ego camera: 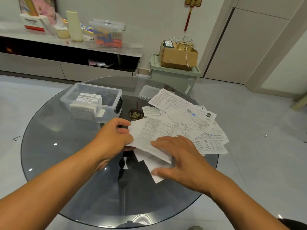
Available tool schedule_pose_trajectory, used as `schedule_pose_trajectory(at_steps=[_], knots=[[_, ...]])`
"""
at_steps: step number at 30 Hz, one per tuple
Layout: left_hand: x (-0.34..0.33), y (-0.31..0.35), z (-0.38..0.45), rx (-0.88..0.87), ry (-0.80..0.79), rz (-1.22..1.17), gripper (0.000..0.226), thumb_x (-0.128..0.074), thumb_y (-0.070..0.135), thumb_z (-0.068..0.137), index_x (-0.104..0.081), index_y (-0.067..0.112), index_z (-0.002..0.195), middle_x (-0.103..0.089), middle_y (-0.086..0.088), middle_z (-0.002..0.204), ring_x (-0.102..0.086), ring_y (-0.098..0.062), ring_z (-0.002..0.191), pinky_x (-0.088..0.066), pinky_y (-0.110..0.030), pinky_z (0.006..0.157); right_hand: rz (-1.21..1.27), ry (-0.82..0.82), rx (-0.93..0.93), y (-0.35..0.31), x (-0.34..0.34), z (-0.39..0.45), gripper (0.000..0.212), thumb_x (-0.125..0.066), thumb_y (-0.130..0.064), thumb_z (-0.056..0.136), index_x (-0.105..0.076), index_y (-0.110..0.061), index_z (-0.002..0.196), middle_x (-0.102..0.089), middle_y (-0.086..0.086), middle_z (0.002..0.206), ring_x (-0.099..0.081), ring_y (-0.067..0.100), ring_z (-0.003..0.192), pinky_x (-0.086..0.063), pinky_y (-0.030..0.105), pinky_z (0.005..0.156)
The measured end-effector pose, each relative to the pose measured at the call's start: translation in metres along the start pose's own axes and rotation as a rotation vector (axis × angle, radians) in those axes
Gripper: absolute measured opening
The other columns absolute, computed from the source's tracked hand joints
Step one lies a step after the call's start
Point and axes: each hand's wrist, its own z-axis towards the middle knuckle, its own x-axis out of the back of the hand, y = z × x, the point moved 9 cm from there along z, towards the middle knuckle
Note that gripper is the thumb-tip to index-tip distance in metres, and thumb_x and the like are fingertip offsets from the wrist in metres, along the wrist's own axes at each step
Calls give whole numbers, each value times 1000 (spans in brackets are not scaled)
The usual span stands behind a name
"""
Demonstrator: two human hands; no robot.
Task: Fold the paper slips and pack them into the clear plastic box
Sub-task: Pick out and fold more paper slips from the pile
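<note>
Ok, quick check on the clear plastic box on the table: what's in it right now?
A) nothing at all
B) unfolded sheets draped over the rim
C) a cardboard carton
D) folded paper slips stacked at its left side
D: the clear plastic box holds a stack of folded paper slips at its left side, its lid off, while loose sheets lie spread on the table to its right.

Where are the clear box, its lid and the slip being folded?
clear box (66, 97): head view, near-left rim.
lid (146, 92): head view, bare top.
slip (146, 130): head view, printed middle.
</note>
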Motion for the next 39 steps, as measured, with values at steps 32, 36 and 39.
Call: schedule_pose_trajectory(at_steps=[32,36,39], knots=[[-2,4,-23,-250,-311,943,82,-77,54,80,-33,49,149,-33,24,137,-55,-4,100,-48,-21,87,137,161,-519,31,0,10,69,-70,-72,77,-46,-37,131,-57,-17,101,-55,14,104,-43,43,101],[-8,-1,-20,-284,-277,1056,75,-75,58,80,-41,47,146,-26,26,138,-42,-4,113,-44,-29,100,421,275,-520,39,0,11,54,-61,-85,72,-62,-34,91,-66,-12,81,-64,18,87,-57,48,83],[-7,2,-20,-267,-281,1039,80,-78,57,78,-40,43,147,-27,26,140,-45,-3,112,-47,-28,98,565,369,-389,23,9,12,47,-57,-70,90,-67,-25,83,-69,-2,82,-65,18,76,-56,44,73]])
